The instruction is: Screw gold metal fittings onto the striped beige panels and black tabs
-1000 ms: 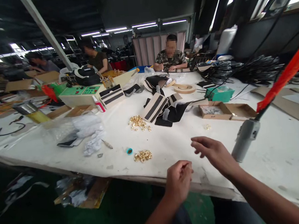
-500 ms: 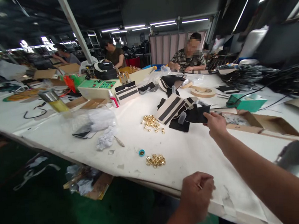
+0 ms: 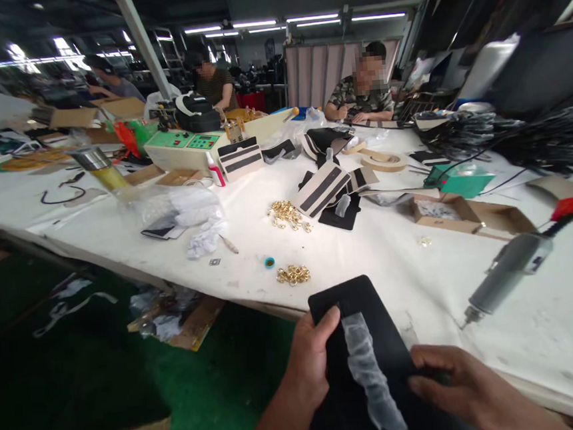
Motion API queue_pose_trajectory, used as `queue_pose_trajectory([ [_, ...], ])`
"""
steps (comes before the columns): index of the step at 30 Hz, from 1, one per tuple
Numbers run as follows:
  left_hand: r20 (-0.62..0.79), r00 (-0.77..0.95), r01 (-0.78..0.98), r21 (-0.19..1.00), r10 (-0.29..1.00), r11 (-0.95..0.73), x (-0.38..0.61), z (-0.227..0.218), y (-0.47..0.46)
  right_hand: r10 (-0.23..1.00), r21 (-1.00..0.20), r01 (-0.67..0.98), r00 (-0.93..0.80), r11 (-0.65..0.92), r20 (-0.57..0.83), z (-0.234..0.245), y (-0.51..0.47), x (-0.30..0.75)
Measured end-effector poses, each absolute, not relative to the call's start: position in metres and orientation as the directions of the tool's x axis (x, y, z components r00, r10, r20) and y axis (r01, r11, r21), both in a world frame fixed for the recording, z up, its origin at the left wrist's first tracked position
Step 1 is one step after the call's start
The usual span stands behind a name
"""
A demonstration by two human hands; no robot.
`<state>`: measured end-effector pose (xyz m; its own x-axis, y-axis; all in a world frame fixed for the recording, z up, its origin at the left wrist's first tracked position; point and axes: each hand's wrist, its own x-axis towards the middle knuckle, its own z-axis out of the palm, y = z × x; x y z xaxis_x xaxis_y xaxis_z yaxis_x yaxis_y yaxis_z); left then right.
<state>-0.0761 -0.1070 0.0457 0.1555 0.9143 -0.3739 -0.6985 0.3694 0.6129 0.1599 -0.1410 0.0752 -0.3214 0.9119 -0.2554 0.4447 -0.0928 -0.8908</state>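
Observation:
Between my two hands is a flat black panel (image 3: 330, 372) with rounded corners, held close to me at the table's front edge. A crinkled strip of clear plastic film (image 3: 374, 378) lies along its face. My left hand (image 3: 306, 354) grips the panel's left edge, thumb on top. On the opposite edge my right hand (image 3: 451, 381) pinches it between thumb and fingers. Beyond the panel lie a small heap of gold metal fittings (image 3: 293, 274) and a blue-rimmed round container (image 3: 269, 262). The panel's lower end runs out of view.
A grey electric screwdriver (image 3: 505, 276) lies at the right. Farther back are more gold fittings (image 3: 286, 213), striped panels (image 3: 321, 188), a cardboard box (image 3: 467, 219) and a tape roll (image 3: 385, 160). A person in camouflage (image 3: 361, 95) sits across the white table (image 3: 242, 279).
My right hand has drawn the black panel from the pile back towards me. The left hand, earlier curled with no panel in it, now grips its left edge. The view has shifted.

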Motion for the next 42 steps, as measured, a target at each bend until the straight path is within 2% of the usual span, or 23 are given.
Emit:
queue_pose_trajectory([
  [2, -0.375, 0.112, -0.620, 0.697, 0.920, 0.360, -0.080, 0.040, -0.126, 0.879, -0.886, 0.451, -0.371, -0.110, -0.299, 0.079, -0.122, 0.161],
  [4, -0.401, 0.049, -0.574, 0.738, 0.915, 0.354, -0.082, 0.035, -0.141, 0.936, -0.895, 0.441, -0.280, -0.072, -0.213, 0.080, -0.093, 0.152],
  [6, -0.444, 0.011, -0.566, 0.736, 0.896, 0.372, -0.083, 0.031, -0.155, 0.972, -0.891, 0.452, -0.226, 0.045, -0.065, 0.077, -0.062, 0.129],
  [8, -0.480, -0.011, -0.576, 0.720, 0.877, 0.387, -0.085, 0.027, -0.166, 0.951, -0.852, 0.478, -0.301, 0.213, 0.069, 0.069, -0.033, 0.096],
  [10, -0.493, -0.034, -0.579, 0.718, 0.869, 0.385, -0.086, 0.025, -0.174, 0.895, -0.744, 0.545, -0.417, 0.387, 0.161, 0.062, -0.006, 0.063],
  [12, -0.496, -0.050, -0.579, 0.721, 0.867, 0.380, -0.088, 0.022, -0.180, 0.845, -0.589, 0.638, -0.512, 0.496, 0.157, 0.057, 0.016, 0.037],
  [15, -0.510, -0.047, -0.589, 0.709, 0.859, 0.389, -0.090, 0.019, -0.182, 0.799, -0.384, 0.723, -0.597, 0.575, 0.071, 0.056, 0.040, 0.016],
  [18, -0.531, -0.046, -0.613, 0.684, 0.846, 0.395, -0.092, 0.017, -0.180, 0.766, -0.331, 0.719, -0.643, 0.611, 0.017, 0.055, 0.052, 0.010],
  [25, -0.522, -0.015, -0.608, 0.682, 0.853, 0.406, -0.096, 0.023, -0.171, 0.813, -0.382, 0.750, -0.583, 0.540, 0.004, 0.049, 0.057, 0.011],
  [28, -0.512, -0.026, -0.595, 0.698, 0.859, 0.398, -0.098, 0.030, -0.170, 0.847, -0.434, 0.758, -0.532, 0.488, 0.023, 0.050, 0.053, 0.019],
  [30, -0.505, -0.040, -0.595, 0.705, 0.862, 0.386, -0.100, 0.033, -0.169, 0.872, -0.514, 0.741, -0.488, 0.432, 0.031, 0.053, 0.043, 0.028],
  [33, -0.494, -0.079, -0.604, 0.715, 0.866, 0.352, -0.101, 0.034, -0.167, 0.919, -0.767, 0.587, -0.395, 0.261, 0.010, 0.062, 0.015, 0.048],
  [35, -0.479, -0.110, -0.596, 0.733, 0.871, 0.328, -0.100, 0.032, -0.165, 0.941, -0.889, 0.437, -0.338, 0.139, -0.020, 0.069, -0.010, 0.060],
  [38, -0.456, -0.152, -0.549, 0.777, 0.877, 0.308, -0.095, 0.030, -0.162, 0.946, -0.938, 0.339, -0.321, 0.068, -0.048, 0.076, -0.049, 0.073],
  [42, -0.412, -0.187, -0.403, 0.860, 0.892, 0.313, -0.085, 0.033, -0.160, 0.945, -0.934, 0.342, -0.325, 0.100, -0.017, 0.079, -0.087, 0.082],
])
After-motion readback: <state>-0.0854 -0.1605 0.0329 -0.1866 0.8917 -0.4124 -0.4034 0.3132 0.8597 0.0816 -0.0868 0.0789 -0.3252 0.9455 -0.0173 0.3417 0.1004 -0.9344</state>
